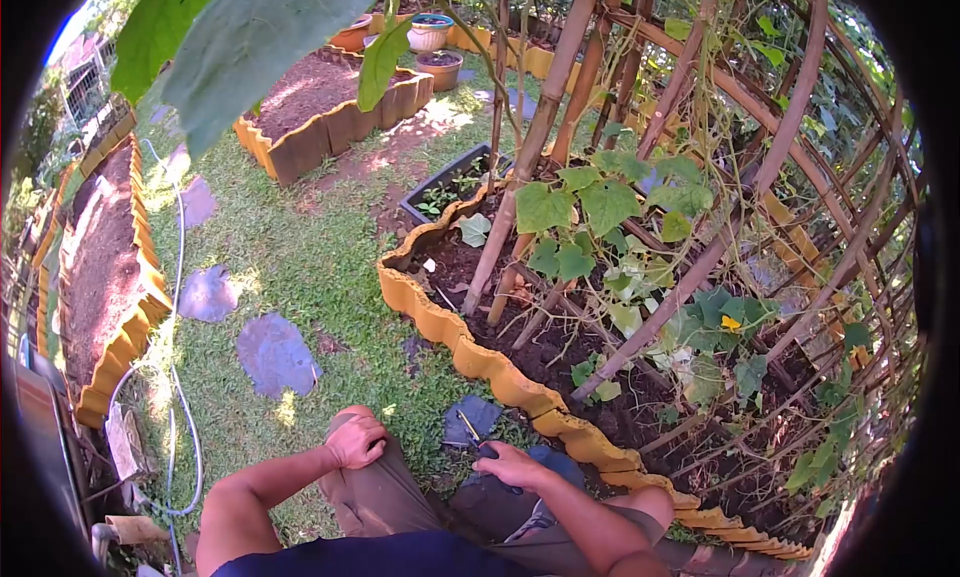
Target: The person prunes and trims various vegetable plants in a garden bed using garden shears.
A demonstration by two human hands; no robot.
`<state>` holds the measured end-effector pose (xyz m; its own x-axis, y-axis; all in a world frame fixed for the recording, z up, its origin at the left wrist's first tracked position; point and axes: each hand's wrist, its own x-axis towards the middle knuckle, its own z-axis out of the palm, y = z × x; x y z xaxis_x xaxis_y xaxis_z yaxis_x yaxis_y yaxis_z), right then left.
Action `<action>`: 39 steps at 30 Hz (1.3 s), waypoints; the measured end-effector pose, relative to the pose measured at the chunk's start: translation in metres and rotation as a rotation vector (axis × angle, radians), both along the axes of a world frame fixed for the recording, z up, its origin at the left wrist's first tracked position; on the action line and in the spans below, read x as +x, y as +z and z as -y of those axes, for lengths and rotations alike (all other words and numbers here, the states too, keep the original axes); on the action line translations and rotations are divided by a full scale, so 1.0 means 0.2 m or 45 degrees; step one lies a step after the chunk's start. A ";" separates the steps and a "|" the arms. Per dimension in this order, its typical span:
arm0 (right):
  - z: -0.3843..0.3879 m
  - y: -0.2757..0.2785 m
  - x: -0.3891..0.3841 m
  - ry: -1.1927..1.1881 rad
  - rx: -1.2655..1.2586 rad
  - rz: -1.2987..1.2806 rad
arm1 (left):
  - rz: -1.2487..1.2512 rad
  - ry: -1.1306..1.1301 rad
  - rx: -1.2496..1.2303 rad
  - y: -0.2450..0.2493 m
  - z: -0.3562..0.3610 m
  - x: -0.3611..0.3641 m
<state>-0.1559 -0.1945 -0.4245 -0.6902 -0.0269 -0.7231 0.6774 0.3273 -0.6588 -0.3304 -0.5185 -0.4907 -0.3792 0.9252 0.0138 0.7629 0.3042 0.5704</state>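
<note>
My left hand rests on my left knee, its fingers curled into a loose fist with nothing visible in them. My right hand is closed around the dark handles of pruning shears above my lap. Their narrow metal blade points up and to the left, over a grey stepping stone. Part of the handles is hidden by my fingers. Just beyond my right hand runs the wavy yellow edging of a garden bed.
Crossed wooden poles form a trellis over the bed on the right, with leafy vines and a yellow flower. A hose lies on the grass beside a flat stone. A large leaf hangs close overhead.
</note>
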 end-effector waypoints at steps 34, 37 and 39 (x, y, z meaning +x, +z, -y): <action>-0.09 1.32 -1.79 -0.459 0.812 -1.244 | -0.716 1.191 0.528 1.20 -1.00 -1.64; -0.06 1.47 -2.01 -0.586 0.806 -1.218 | -0.657 1.222 0.356 1.33 -1.05 -1.73; -0.05 1.53 -2.08 -0.682 0.850 -1.206 | -0.547 1.163 0.328 1.38 -1.05 -1.78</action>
<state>-0.5723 -0.1853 -0.1186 -0.7529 0.5906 0.2905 0.1844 0.6129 -0.7684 -0.6867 -0.3088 -0.2140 -0.8501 0.2379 0.4697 0.4574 0.7755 0.4351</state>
